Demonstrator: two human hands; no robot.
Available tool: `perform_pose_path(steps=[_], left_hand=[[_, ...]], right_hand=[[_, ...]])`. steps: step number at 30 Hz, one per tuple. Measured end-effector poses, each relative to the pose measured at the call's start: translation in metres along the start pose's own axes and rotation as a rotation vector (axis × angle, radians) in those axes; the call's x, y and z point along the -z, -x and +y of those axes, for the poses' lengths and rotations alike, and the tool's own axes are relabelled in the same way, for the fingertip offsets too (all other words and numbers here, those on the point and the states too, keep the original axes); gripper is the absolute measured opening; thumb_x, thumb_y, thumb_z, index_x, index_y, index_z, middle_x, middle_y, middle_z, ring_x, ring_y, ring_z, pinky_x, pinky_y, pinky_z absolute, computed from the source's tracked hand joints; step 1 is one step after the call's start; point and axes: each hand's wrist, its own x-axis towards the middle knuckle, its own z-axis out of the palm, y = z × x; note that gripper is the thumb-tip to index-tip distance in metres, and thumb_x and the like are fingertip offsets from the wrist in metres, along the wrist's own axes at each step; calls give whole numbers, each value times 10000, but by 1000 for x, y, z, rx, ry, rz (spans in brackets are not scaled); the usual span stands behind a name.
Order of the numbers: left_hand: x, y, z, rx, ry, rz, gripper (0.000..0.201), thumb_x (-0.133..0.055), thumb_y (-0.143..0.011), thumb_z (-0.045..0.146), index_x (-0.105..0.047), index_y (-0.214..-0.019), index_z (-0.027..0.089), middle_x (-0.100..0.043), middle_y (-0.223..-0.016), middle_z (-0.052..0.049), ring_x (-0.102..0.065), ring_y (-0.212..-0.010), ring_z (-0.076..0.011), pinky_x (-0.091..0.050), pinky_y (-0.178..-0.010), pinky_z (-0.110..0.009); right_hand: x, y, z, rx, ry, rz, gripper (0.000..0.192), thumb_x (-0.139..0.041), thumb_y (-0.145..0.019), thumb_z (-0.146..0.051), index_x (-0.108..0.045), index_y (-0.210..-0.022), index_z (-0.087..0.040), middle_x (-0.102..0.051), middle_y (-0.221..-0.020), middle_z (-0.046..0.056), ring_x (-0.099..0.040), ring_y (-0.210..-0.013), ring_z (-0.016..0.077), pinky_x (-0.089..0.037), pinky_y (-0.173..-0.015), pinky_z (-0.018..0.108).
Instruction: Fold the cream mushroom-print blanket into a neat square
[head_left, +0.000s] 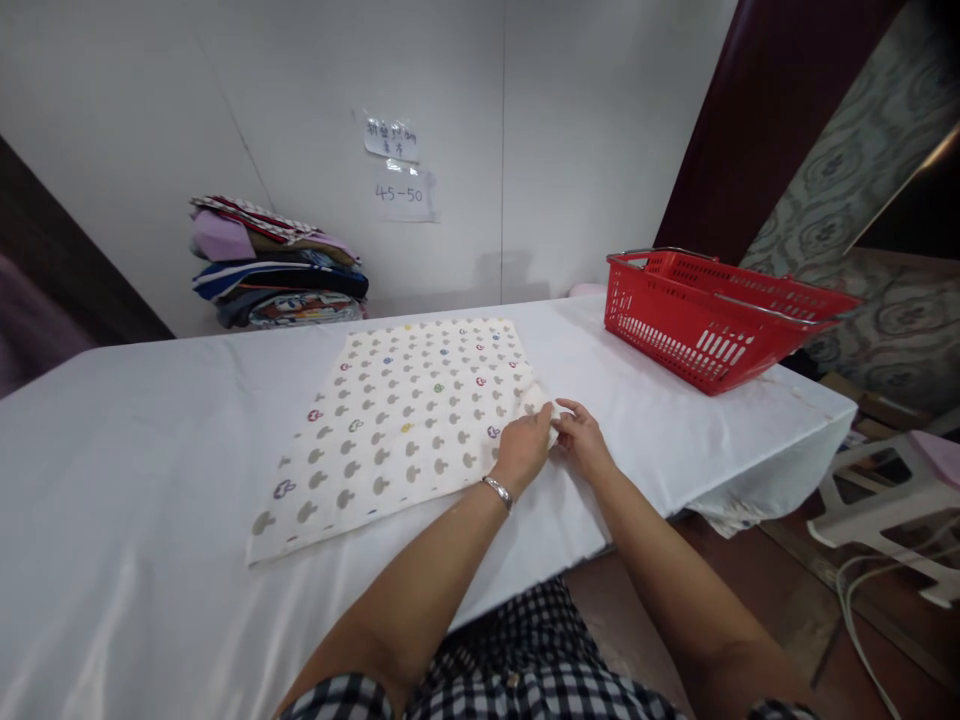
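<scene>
white table (150,520): spotted cloth (397,420) runs diagonally away; both hands' fingers (541,415) seemingly pinch its near-right corner.

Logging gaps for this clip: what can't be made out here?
- Cloth corner: covered by left hand and right hand, head view.
- Basket contents: hidden by its wall.
- Wall notes: top writing too small.
- Folded stack: individual pieces unclear.

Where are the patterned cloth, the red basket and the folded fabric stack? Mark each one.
patterned cloth (397,420), head view, middle of its spotted top face.
red basket (675,330), head view, on its slotted near side wall.
folded fabric stack (277,265), head view, middle of the pile by the wall.
</scene>
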Motion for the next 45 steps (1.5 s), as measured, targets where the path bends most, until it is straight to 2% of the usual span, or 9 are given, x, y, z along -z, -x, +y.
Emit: perform_pose_path(steps=[6,15,20,24,32,35,37,40,45], left_hand=[[11,3,0,77,63,-34,467,-362,-918,182,-299,-1380,200,-663,-943,-67,-630,-872,-184,-453,-707,-268],[3,7,6,13,64,11,502,-336,-917,163,-246,-1410,189,-664,-915,-69,-639,-829,-186,-445,-658,-265],[-2,14,10,-78,114,43,602,-384,-876,123,-159,-1433,165,-643,-1045,-91,-618,-913,-185,-455,-717,-274],[-7,19,12,-103,165,43,648,-403,-848,109,-129,-1434,159,-612,-1135,-105,-599,-961,-193,-463,-752,-296],[-9,31,3,-73,120,86,596,-366,-850,57,-209,-1416,162,-608,-1117,-92,-586,-976,-195,-468,-782,-315],[-10,33,4,-46,67,107,475,-382,-865,77,-347,-1333,149,-592,-1124,-95,-576,-982,-202,-472,-780,-318],[-10,32,5,-37,46,80,339,-399,-873,102,-464,-1202,154,-590,-1095,-87,-577,-956,-207,-479,-747,-318],[-13,28,5,-34,32,20,224,-402,-885,125,-529,-1066,160,-601,-1007,-73,-587,-890,-208,-484,-702,-321],[-18,27,2,-88,5,-9,268,-388,-877,83,-530,-1096,140,-610,-963,-79,-580,-888,-213,-484,-716,-340]], right_hand=[[1,0,0,-11,-15,-3,451,-729,-544,-209,-560,-962,-219,-519,-579,-97,-491,-480,91,-442,-467,242],[1,6,-4,17,25,-10,393,-679,-638,-281,-575,-1013,-226,-541,-633,-71,-521,-554,100,-441,-518,235],[3,4,0,-26,70,20,421,-696,-645,-344,-559,-1028,-236,-556,-661,-65,-519,-535,97,-402,-484,218],[5,2,3,-67,90,20,455,-727,-595,-296,-556,-1011,-227,-572,-673,-63,-499,-505,85,-363,-443,203],[4,12,-2,-138,56,25,505,-714,-596,-256,-529,-1065,-236,-506,-557,-93,-491,-481,99,-421,-456,227],[5,18,-1,-130,67,42,578,-716,-608,-267,-493,-1141,-246,-511,-558,-96,-497,-489,107,-443,-467,242],[5,21,0,-103,86,46,612,-716,-606,-258,-477,-1170,-244,-487,-540,-106,-470,-471,99,-424,-447,230],[5,21,1,-81,116,36,615,-702,-614,-247,-475,-1185,-233,-454,-521,-114,-442,-454,88,-405,-435,217],[4,-1,-2,-198,313,41,656,-662,-655,-249,-436,-1270,-219,-572,-595,-57,-536,-527,135,-444,-480,253]])
